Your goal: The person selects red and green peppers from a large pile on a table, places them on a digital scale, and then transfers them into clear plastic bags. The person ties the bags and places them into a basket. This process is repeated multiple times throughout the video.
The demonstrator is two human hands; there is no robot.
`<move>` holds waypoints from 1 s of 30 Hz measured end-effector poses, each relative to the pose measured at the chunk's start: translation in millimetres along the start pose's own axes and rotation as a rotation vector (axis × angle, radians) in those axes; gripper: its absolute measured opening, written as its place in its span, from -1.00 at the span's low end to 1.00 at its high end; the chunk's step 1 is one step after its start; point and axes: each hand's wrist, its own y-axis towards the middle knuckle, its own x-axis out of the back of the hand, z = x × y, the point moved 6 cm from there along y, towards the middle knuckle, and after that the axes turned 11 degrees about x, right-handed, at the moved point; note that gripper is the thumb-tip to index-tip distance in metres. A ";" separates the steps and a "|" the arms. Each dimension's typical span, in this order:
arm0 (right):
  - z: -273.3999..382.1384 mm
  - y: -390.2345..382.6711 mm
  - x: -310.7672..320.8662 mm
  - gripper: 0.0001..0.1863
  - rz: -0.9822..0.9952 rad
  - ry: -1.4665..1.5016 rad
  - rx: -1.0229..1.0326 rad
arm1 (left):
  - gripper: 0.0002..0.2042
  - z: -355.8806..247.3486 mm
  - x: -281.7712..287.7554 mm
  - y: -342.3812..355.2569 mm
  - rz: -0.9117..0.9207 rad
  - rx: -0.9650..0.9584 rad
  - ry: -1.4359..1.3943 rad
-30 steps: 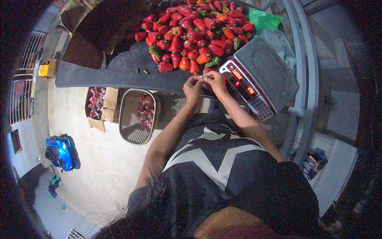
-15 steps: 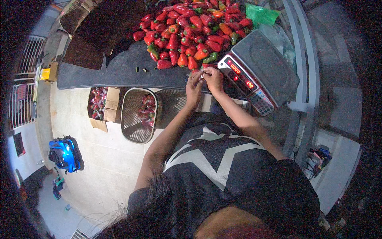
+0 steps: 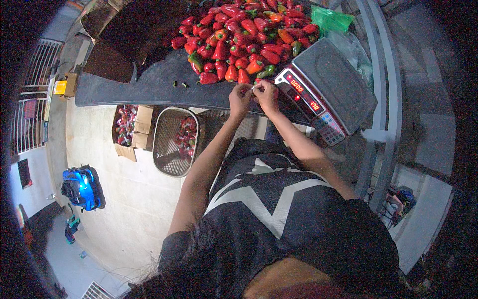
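At the near edge of a dark-topped table, my left hand and my right hand are close together with bent, closed fingers. A small pale bit shows between the fingertips, and a patch of red is beside the left ones. What they pinch is too small to make out. Just beyond them lies a large heap of red peppers, a few of them orange or green. To the right of my right hand stands a digital scale with a lit red display and a bare platform.
Below the table edge stand a grey plastic basket and a cardboard box, both holding small bagged red things. A green plastic bag lies behind the scale. Brown cardboard covers the table's left. A blue backpack sits on the floor.
My left hand has drawn back slightly to the left, leaving a wider gap between the hands. The right hand stays nearly in place. The whole view has shifted slightly.
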 end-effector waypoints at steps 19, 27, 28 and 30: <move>-16.7 9.5 0.6 -0.77 0.121 0.239 -0.042 | -0.85 -15.9 0.6 11.6 0.060 -0.149 0.243; -10.1 14.1 -3.3 -0.76 0.111 0.034 -0.025 | -0.80 -15.0 -11.1 16.4 0.009 -0.052 0.516; -10.0 13.9 -3.5 -0.76 0.115 0.039 -0.031 | -0.79 -17.7 -10.2 14.3 -0.013 -0.044 0.489; -10.7 14.3 -4.0 -0.75 0.136 0.078 -0.027 | -0.78 -22.1 -7.2 9.6 -0.044 -0.024 0.439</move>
